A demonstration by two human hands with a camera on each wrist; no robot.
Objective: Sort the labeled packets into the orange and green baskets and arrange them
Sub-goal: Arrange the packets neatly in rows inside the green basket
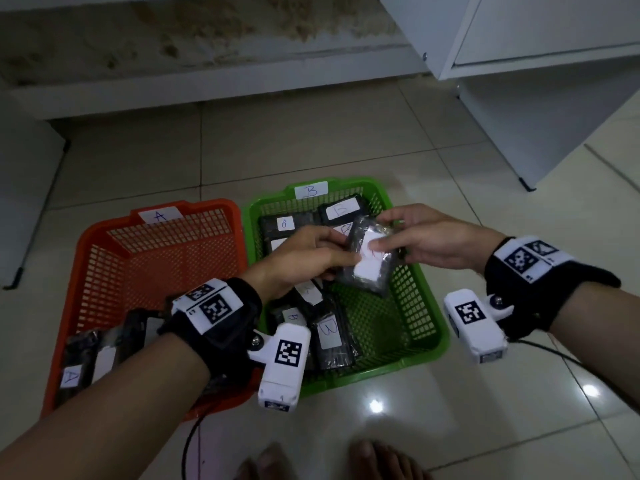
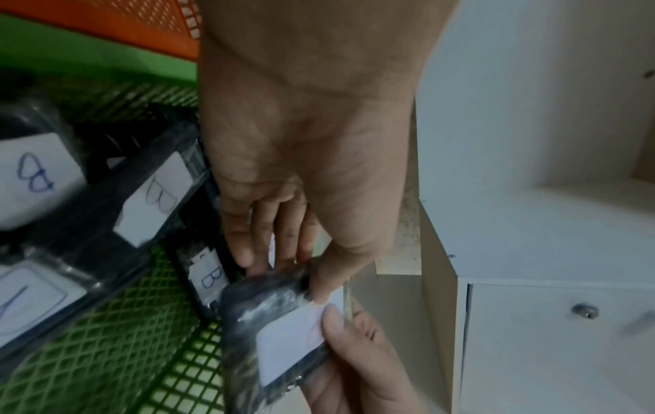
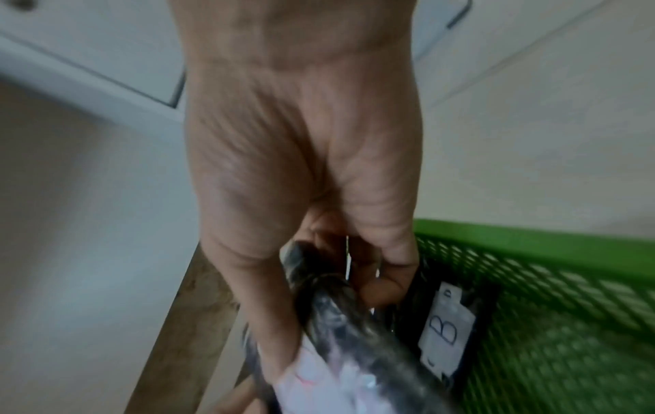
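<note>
Both hands hold one dark plastic-wrapped packet [image 1: 372, 268] above the green basket [image 1: 412, 306], which is tagged B. My left hand [image 1: 341, 258] pinches its left edge, thumb on the white label. My right hand [image 1: 382, 233] grips its far end, thumb on the same label. The letter is covered by the thumbs. Several B packets [image 1: 327, 329] lie in the green basket. The orange basket [image 1: 104, 251], tagged A, holds packets at its near end, one marked A [image 1: 71, 377]. The left wrist view shows the held packet [image 2: 283, 336] beside B packets [image 2: 156, 201]. The right wrist view shows the packet [image 3: 354, 333] blurred.
The baskets sit side by side on a tiled floor [image 1: 311, 140]. A white cabinet [image 1: 540, 46] stands at the back right and a low white ledge [image 1: 207, 95] runs along the back. My bare feet [image 1: 374, 459] and a black cable [image 1: 190, 441] are near the front.
</note>
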